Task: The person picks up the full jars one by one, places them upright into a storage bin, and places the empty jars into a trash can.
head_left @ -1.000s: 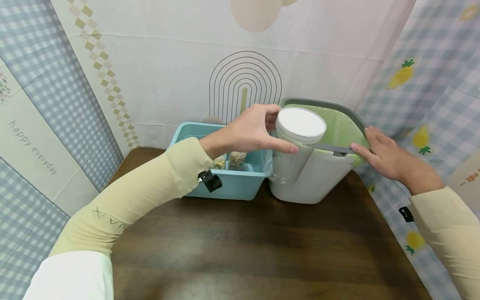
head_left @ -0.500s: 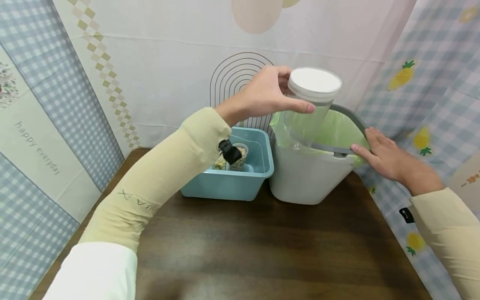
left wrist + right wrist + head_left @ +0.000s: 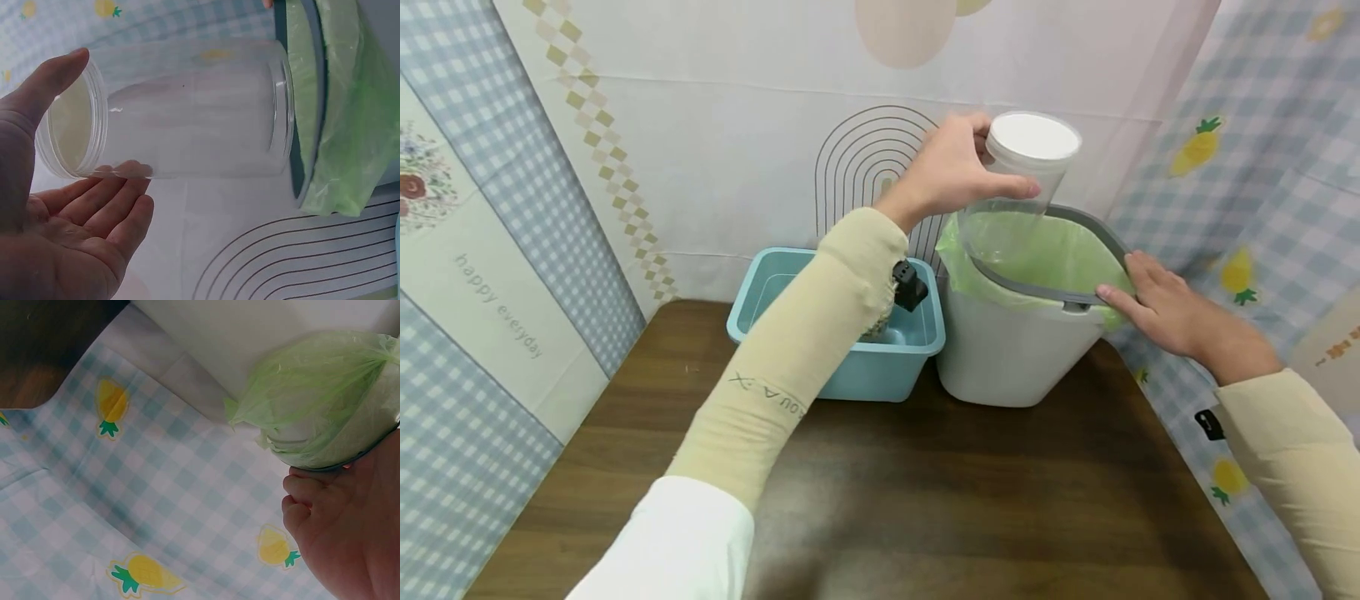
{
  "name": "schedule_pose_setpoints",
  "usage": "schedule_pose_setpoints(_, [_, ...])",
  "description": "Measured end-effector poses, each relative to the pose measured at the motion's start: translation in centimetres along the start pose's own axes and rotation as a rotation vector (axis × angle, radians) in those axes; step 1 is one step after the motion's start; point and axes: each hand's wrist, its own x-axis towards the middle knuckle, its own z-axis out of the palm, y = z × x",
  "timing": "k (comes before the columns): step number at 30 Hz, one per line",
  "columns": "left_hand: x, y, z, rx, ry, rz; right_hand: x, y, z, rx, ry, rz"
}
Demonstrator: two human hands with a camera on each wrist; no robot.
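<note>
My left hand point(image 3: 951, 171) grips a clear plastic jar point(image 3: 200, 106) near its white-topped end point(image 3: 1035, 136), thumb on one side and fingers on the other. Nothing shows inside the jar's see-through body. Slightly tilted, it hangs over the left part of a white trash can point(image 3: 1000, 350), its lower end overlapping the grey rim point(image 3: 1030, 290) in the head view. A green bag point(image 3: 369, 125) lines the can and folds over its edge. At the can's right end, my right hand point(image 3: 1168, 312) holds the rim, with fingers curled over it in the right wrist view.
Left of the can stands a light blue plastic bin point(image 3: 880, 379), partly covered by my left forearm; a bit of grainy contents point(image 3: 876, 327) shows in it. Both stand on a dark wooden table point(image 3: 925, 500). Patterned cloth point(image 3: 737, 167) hangs behind and at both sides.
My left hand has raised the jar from in front of the gap between bin and can, up and to the right, over the can. My right hand stays on the rim.
</note>
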Motion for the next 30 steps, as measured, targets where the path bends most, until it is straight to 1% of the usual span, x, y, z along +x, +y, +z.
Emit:
schedule_pose_setpoints(4, [0.6,-1.0,1.4,-0.015,0.02,-0.026,0.2,0.0,0.1,-0.009,0.001,0.0])
schedule_pose_setpoints(6, [0.8,-1.5,2.1,-0.028,0.034,-0.025,0.3,0.0,0.2,-0.012,0.004,-0.002])
schedule_pose_setpoints(9, [1.2,-2.1,3.0,-0.043,0.036,-0.015,0.4,-0.1,0.3,-0.014,0.001,0.009])
schedule_pose_setpoints(17, [1.8,-3.2,5.1,-0.057,-0.004,-0.023,0.3,-0.1,0.2,-0.017,0.012,0.003])
schedule_pose_setpoints(24, [1.5,-4.8,6.8,-0.068,-0.022,-0.015,0.0,-0.4,0.1,-0.001,0.03,0.005])
schedule_pose_setpoints(27, [1.2,-5.6,7.2,-0.035,-0.034,-0.031,0.0,-0.6,0.3,0.007,0.035,0.002])
schedule_pose_setpoints(30, [0.7,-6.0,7.3,-0.011,-0.055,-0.06,-0.2,-0.9,0.5,0.018,0.039,0.004])
